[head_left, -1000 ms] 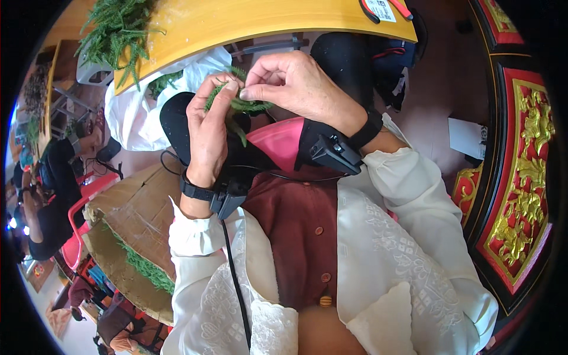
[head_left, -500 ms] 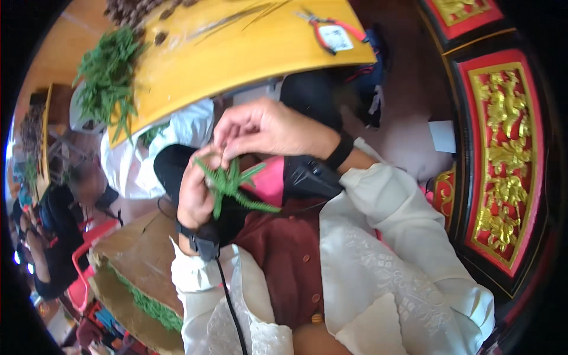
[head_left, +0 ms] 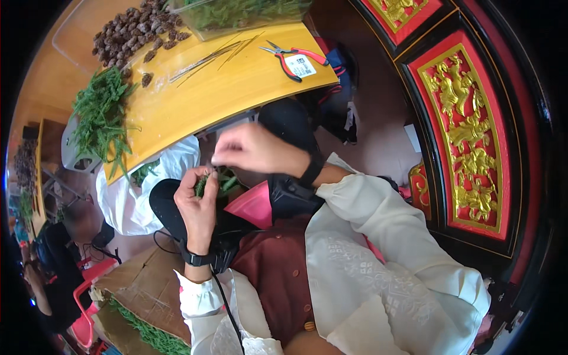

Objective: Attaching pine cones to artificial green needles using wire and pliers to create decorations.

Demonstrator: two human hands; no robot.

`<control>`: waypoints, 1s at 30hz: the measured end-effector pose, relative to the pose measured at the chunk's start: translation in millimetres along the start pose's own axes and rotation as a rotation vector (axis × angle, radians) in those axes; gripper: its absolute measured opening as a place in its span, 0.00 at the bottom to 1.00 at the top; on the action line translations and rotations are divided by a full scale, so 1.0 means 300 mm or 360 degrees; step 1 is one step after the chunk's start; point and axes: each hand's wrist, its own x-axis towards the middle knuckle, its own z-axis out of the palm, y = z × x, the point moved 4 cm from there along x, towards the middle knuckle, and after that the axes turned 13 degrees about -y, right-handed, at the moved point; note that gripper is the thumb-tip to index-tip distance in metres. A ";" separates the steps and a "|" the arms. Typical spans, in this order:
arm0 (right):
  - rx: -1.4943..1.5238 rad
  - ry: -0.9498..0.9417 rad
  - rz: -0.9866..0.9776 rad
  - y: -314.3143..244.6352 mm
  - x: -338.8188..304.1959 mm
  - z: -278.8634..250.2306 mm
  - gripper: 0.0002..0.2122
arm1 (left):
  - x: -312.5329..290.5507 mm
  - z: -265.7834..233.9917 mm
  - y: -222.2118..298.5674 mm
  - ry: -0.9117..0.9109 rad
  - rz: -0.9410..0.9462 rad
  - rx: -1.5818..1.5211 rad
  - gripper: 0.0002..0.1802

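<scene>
In my left hand [head_left: 198,204], thumb and fingertips are pinched around a green artificial pine sprig [head_left: 226,182]. Its spiky branches point down and to the right, partly behind the fingers. Just above it, my right hand [head_left: 260,151] is bent over with curled fingers, slightly smeared by motion. Its fingertips are close together near the sprig's top; whatever lies between them is too small to make out. Both hands are held above my lap, in front of the yellow table [head_left: 177,124].
On the table lie red-handled pliers [head_left: 293,59], thin wires [head_left: 222,54], brown pinecones [head_left: 127,35] and a green sprig pile [head_left: 100,106]. A clear bin [head_left: 236,21] stands behind. A white plastic bag [head_left: 127,204] hangs below; a cardboard box [head_left: 139,278] of greenery is at lower left. Someone sits beyond.
The view has shifted, bringing more of the tabletop into sight. The sprig has turned and its branches are less spread out to view. My right hand has lifted slightly off my left.
</scene>
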 end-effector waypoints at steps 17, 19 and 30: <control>-0.1713 0.0569 0.1088 0.171 -0.089 -0.506 0.32 | 0.013 -0.048 -0.006 0.0212 -0.0015 -0.0893 0.03; -0.1846 0.0564 0.1144 0.151 -0.102 -0.489 0.27 | 0.017 -0.047 -0.003 0.0204 0.0008 -0.0912 0.02; -0.0762 0.0572 0.0467 -0.097 -0.054 -0.156 0.16 | -0.002 -0.052 0.000 0.0417 0.0296 -0.0044 0.05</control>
